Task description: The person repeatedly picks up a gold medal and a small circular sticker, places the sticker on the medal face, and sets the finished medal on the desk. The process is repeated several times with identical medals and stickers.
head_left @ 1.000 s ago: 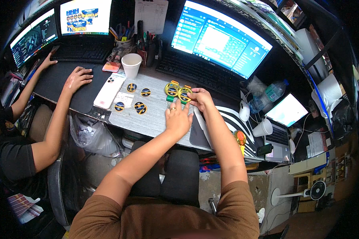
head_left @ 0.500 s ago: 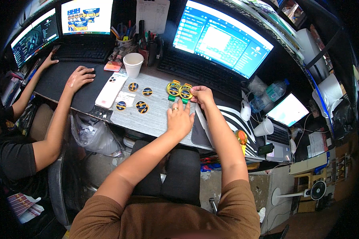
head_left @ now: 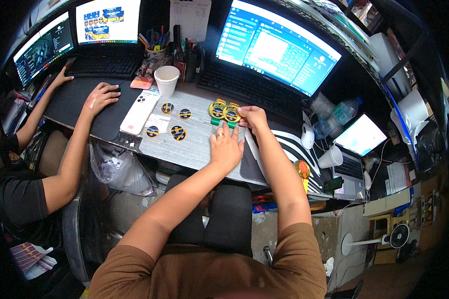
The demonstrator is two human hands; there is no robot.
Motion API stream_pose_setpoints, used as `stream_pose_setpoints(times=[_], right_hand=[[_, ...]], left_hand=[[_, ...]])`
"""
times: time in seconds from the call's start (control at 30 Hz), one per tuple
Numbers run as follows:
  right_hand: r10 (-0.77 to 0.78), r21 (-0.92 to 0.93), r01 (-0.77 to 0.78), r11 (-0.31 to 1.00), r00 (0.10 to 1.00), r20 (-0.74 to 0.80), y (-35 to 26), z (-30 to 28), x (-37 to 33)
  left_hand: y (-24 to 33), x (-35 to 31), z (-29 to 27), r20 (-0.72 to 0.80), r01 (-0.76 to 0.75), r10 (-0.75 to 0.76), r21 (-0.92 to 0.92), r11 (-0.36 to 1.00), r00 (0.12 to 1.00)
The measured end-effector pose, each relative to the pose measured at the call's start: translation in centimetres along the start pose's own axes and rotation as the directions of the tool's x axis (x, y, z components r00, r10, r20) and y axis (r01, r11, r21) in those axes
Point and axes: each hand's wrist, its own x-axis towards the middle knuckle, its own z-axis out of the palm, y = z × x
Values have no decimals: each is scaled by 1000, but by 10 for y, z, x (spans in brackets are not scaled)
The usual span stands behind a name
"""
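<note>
Two gold medals with dark round centres lie side by side on the grey desk, overlapping slightly or touching. Thumb and fingers of my right hand pinch the right-hand medal at its right rim. A green ribbon shows just below the medals, and the fingertips of my left hand rest at it with the fingers stretched out. To the left lie several round dark-blue-and-orange stickers: one sticker is nearest the medals, and others overlap in a small pile.
A white cup and a white phone stand left of the stickers. Behind the medals is a keyboard below a monitor. Another medal lies right of my forearm. At left, a co-worker's hand rests on a mouse pad.
Almost nothing differs: my hands stay at the medals and ribbon, with only a slight shift of the right fingers at the rim. The view has moved very slightly.
</note>
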Motion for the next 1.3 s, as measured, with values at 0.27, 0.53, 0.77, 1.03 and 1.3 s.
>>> stream_pose_setpoints(times=[0.27,0.53,0.77,1.03,1.3], right_hand=[[-240,-498,186,847,970,-45,-17,-53,-38],[-325,-770,458,444,883,338,6,-93,-136],[-428,-464,440,769,893,139,32,-11,-212],[-522,-302,621,723,778,350,34,54,-262],[-569,-366,503,783,817,-95,35,-33,-271]], left_hand=[[-1,0,-6,31,-2,3,-19,1000,1000],[-8,-33,-41,-8,-116,121,-349,930,993],[-24,-81,-85,339,322,-12,-883,343,941],[-139,-150,-100,45,207,-481,-934,290,876],[-431,-193,-15,107,227,-977,-972,-63,185]])
